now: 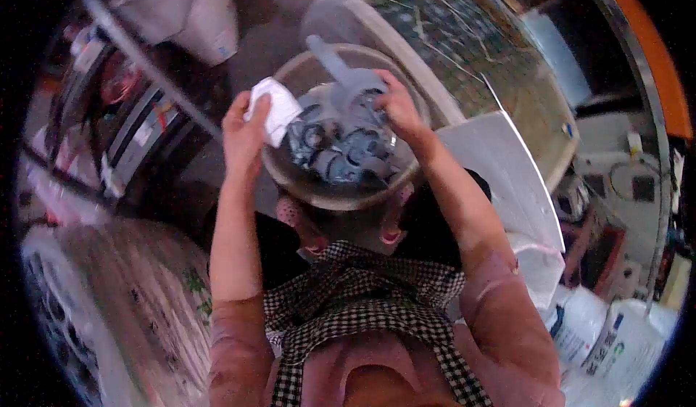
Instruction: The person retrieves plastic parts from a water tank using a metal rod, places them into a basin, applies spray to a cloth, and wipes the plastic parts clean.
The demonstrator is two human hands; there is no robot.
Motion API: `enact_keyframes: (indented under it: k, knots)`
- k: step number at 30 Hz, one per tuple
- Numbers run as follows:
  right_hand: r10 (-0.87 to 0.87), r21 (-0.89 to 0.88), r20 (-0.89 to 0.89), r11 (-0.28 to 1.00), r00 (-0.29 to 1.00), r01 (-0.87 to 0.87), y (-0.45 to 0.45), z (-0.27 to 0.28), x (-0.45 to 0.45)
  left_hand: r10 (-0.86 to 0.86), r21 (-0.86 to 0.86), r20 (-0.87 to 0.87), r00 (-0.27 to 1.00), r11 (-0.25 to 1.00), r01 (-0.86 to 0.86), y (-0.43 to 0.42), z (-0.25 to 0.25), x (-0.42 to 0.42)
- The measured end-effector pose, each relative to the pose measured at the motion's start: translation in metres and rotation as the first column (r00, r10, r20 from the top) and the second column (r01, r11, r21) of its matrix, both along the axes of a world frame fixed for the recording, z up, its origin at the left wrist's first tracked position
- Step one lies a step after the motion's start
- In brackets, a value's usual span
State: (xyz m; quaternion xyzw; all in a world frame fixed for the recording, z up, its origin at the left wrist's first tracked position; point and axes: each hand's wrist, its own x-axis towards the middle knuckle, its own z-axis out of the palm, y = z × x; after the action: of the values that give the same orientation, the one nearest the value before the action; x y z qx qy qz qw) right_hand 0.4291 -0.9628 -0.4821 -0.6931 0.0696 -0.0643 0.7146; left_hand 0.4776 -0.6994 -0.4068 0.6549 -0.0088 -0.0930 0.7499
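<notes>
A round basin (293, 195) stands between my feet and holds several grey plastic parts (348, 153), some ring-shaped. At the basin's left rim, my left hand (245, 128) pinches a folded white cloth or paper (278, 114); the image does not show which. My right hand (400, 108) grips a grey plastic piece (355, 82) with a rounded body and a long straight arm pointing up and left. That piece is held over the far side of the basin, above the other parts. Blur hides its finer shape.
A large pale tub (348, 8) with netting inside stands beyond the basin at right. A white board (500, 160) leans near my right arm. White printed sacks (616, 349) lie at lower right, a striped wrapped bundle (138, 291) at lower left. A metal bar (145, 62) crosses upper left.
</notes>
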Motion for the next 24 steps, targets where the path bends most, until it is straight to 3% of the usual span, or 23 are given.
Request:
enact_keyframes:
  k: [2, 4, 7, 9, 11, 13, 15, 17, 18, 19, 20, 21, 23, 24]
  knots:
    - [0.021, -0.011, 0.05, 1.0, 0.999, -0.021, 0.01, 0.016, -0.008, 0.006, -0.146, -0.035, 0.999, 0.989, -0.011, 0.002, -0.001, -0.003]
    - [-0.075, -0.075, 0.09, 0.994, 0.993, 0.082, 0.017, 0.031, -0.017, -0.03, -0.242, -0.048, 0.998, 0.97, 0.018, 0.001, 0.007, -0.01]
    - [-0.001, -0.036, 0.092, 0.999, 0.996, 0.005, 0.027, 0.041, -0.024, -0.022, -0.342, -0.028, 0.999, 0.94, 0.011, -0.001, 0.017, -0.019]
    - [0.012, -0.086, 0.142, 0.996, 0.99, 0.0, 0.026, 0.043, -0.023, 0.012, -0.319, 0.025, 1.0, 0.948, -0.004, -0.011, 0.026, -0.025]
    - [0.002, -0.231, 0.122, 0.972, 0.993, 0.027, 0.033, 0.055, -0.028, -0.01, 0.018, 0.107, 0.994, 1.0, 0.008, -0.016, 0.043, -0.04]
    - [0.043, -0.279, 0.184, 0.96, 0.982, 0.01, 0.037, 0.048, -0.028, -0.065, 0.007, 0.389, 0.919, 0.998, 0.068, -0.03, 0.027, -0.049]
    - [0.084, -0.327, 0.242, 0.945, 0.967, 0.0, 0.037, 0.048, -0.03, -0.096, 0.129, 0.468, 0.879, 0.991, 0.039, -0.039, 0.027, -0.057]
    - [0.025, -0.323, 0.288, 0.944, 0.957, 0.072, 0.038, 0.05, -0.033, -0.025, 0.059, 0.55, 0.834, 0.998, -0.009, -0.046, 0.023, -0.051]
    - [0.035, -0.327, 0.286, 0.943, 0.958, 0.063, 0.036, 0.052, -0.034, 0.015, -0.081, 0.392, 0.92, 0.997, 0.018, -0.046, 0.037, -0.052]
    - [0.036, -0.454, 0.356, 0.88, 0.934, 0.139, 0.035, 0.057, -0.034, 0.032, -0.224, 0.218, 0.975, 0.974, 0.019, -0.046, 0.045, -0.051]
    - [0.049, -0.562, 0.426, 0.797, 0.904, 0.221, 0.034, 0.06, -0.033, 0.095, -0.228, 0.198, 0.976, 0.972, -0.049, -0.047, 0.038, -0.042]
    - [0.058, -0.565, 0.426, 0.797, 0.903, 0.215, 0.038, 0.061, -0.033, 0.011, -0.282, -0.03, 0.999, 0.959, -0.019, -0.039, 0.05, -0.035]
    - [0.06, -0.499, 0.402, 0.851, 0.914, 0.164, 0.045, 0.061, -0.036, -0.208, -0.355, -0.066, 0.976, 0.919, 0.172, -0.027, 0.037, -0.014]
    - [0.064, -0.503, 0.399, 0.849, 0.915, 0.16, 0.044, 0.06, -0.037, -0.205, -0.359, -0.067, 0.977, 0.918, 0.168, -0.029, 0.038, -0.016]
